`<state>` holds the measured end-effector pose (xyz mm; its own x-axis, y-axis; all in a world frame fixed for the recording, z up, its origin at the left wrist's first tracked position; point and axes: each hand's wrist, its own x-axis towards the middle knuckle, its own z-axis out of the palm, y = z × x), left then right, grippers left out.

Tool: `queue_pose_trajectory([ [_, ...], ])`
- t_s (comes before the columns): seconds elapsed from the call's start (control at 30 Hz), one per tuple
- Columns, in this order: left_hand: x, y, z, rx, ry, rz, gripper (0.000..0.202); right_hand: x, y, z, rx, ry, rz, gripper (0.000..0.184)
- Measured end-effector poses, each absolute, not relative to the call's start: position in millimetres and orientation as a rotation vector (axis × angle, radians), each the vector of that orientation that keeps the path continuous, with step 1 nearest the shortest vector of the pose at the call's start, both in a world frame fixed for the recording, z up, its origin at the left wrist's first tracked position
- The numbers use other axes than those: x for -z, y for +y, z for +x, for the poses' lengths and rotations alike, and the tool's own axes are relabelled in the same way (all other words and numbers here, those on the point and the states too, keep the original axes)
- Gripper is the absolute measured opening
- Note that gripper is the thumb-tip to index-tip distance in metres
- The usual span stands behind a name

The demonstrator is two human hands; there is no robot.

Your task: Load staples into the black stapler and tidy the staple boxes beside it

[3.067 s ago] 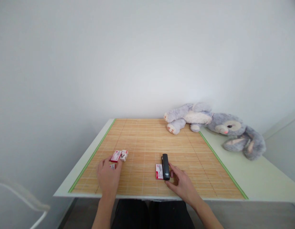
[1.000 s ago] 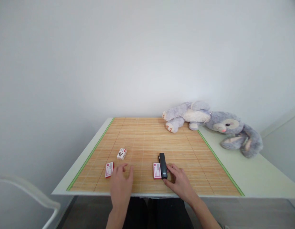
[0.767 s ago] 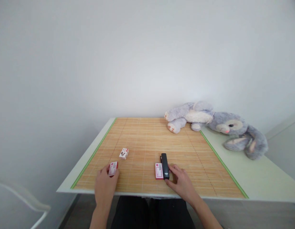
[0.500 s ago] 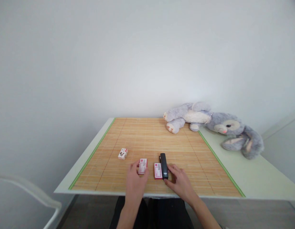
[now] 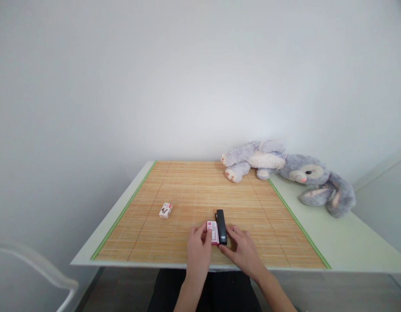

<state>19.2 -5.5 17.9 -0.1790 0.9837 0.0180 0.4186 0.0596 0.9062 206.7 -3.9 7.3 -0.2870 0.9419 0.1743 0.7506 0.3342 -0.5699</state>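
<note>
A black stapler [image 5: 221,227] lies lengthwise on the bamboo mat, pointing away from me. My right hand [image 5: 242,251] steadies it, fingers along its right side and thumb at its near end. Against the stapler's left side is a white-and-pink small box [image 5: 215,234], gripped by my left hand [image 5: 199,249] between thumb and fingers. A similar box stood in this spot; it seems to be underneath, mostly hidden, and I cannot tell how exactly the two line up. Farther left sits another small white box [image 5: 166,210] with a dark picture on it, apart from both hands.
The bamboo mat [image 5: 187,186] with green edging covers much of the white table [image 5: 350,242]. At the back right a grey plush rabbit [image 5: 268,160] lies on its side, partly on the mat. A pale curved bar [image 5: 41,264] shows at the lower left, beside the wall.
My left hand has carried its white-and-pink box rightward to the one beside the stapler, closing the gap. My right hand stays at the stapler. The view has shifted slightly.
</note>
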Motion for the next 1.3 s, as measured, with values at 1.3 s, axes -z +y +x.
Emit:
queue_pose_trajectory([
  [1.3,-5.7,95.8,-29.4,-1.017,1.471,1.274,0.031,-3.4,-3.4,192.0,-0.477,-2.052,-1.599,0.067],
])
